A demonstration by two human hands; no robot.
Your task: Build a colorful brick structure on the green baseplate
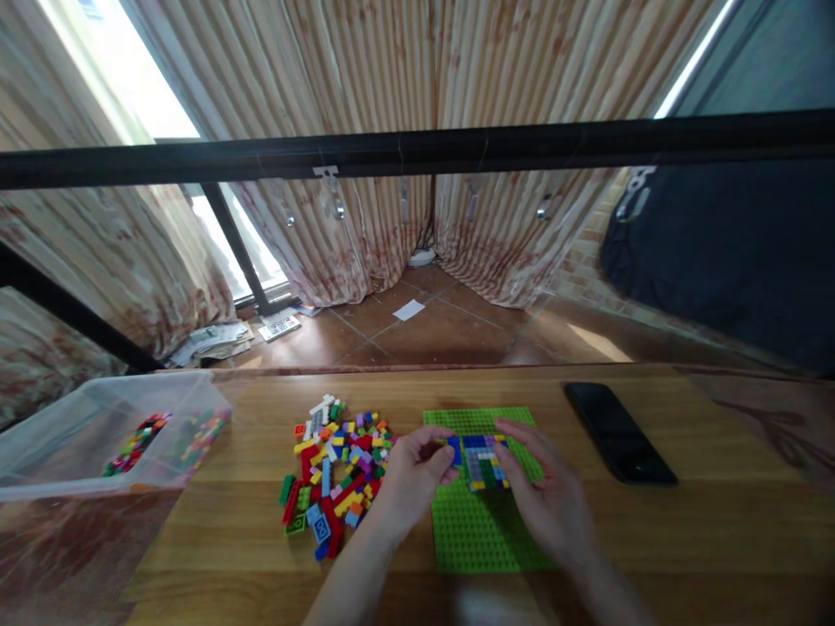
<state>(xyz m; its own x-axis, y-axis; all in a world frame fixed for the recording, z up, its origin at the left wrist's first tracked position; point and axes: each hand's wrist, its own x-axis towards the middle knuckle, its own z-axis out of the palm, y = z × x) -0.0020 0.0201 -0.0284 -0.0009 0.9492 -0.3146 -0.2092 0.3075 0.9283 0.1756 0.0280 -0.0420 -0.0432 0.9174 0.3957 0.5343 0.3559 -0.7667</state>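
Observation:
A green baseplate (479,535) lies on the wooden table (652,539), with a small patch of coloured bricks (484,459) built on its upper middle. My left hand (417,474) sits at the patch's left edge, fingers curled in a pinch on a blue brick (455,449). At the patch's right side rests my right hand (544,491), its fingers bent down against the bricks. A loose pile of coloured bricks (332,469) is spread just left of my left hand.
A clear plastic bin (97,435) with some bricks inside stands at the table's left end. A black phone (618,432) lies face up right of the baseplate. A black rail crosses above the table; curtains and tiled floor lie beyond.

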